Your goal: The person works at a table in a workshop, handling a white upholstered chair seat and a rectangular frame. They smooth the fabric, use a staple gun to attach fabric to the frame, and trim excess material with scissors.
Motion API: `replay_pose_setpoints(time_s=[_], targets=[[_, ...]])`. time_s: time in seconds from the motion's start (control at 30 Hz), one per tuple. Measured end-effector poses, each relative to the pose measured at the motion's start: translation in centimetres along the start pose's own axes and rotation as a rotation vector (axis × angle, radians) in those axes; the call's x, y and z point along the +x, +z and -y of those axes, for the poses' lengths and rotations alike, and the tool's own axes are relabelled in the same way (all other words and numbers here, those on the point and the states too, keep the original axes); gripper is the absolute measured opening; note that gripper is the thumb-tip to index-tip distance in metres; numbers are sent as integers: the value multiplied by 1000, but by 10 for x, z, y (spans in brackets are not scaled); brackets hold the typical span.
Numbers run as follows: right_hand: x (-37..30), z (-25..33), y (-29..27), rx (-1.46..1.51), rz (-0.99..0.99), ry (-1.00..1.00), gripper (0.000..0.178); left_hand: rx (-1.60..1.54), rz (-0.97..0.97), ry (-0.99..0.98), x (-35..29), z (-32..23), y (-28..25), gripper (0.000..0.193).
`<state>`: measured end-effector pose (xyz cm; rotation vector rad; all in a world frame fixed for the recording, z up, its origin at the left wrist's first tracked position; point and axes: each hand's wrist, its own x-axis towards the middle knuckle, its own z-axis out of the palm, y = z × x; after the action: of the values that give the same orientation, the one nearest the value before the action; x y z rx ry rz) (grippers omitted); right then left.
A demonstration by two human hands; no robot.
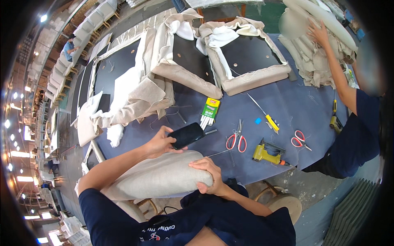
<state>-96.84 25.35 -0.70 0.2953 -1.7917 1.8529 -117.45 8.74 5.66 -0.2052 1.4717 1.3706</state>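
**Beige cushion in your lap, phone in hand**

Beige linen covers most of what lies on the blue table [197, 106]: at the far left, flat seat panels [119, 69] with loose cloth draped over them, dark undersides up, so the fabric edges can be reached. Nearer you, your left hand [158, 142] is closed around a black phone [186, 135], tilted up toward your face. Below it, the padded cushion [158, 176] rests across your lap, and your right hand [209, 174] grips its rounded end, fingers curled over the top, which seems to steady it against rolling.

Moving right, a green staple box [210, 109] sits just beyond the phone, then red scissors [237, 140], a yellow stapler [266, 154], a yellow-handled tool [269, 119] and a second red pair [299, 139], all within easy reach. At the far right, another person's hand [319, 33] presses on a stack of cloth pieces [316, 61].
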Motion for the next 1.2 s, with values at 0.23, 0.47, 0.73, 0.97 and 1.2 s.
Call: replay_pose_setpoints(time_s=[0.23, 0.47, 0.73, 0.97, 1.2], targets=[[0, -16, -7, 115, -57, -37, 54, -95, 279, -24, 107, 53, -73, 54], [17, -22, -4, 110, -70, 26, 60, -277, 53, 142, 221, 37, -78, 69], [28, -40, -5, 179, -61, 25, 63, -35, -258, 241, 312, -17, -76, 66], [28, -36, -2, 206, -61, -17, 63, 1223, -127, 378, 247, 14, -76, 47], [32, -22, 11, 105, -116, 87, 68, 1219, 612, 257, -12, -35, -37, 43]])
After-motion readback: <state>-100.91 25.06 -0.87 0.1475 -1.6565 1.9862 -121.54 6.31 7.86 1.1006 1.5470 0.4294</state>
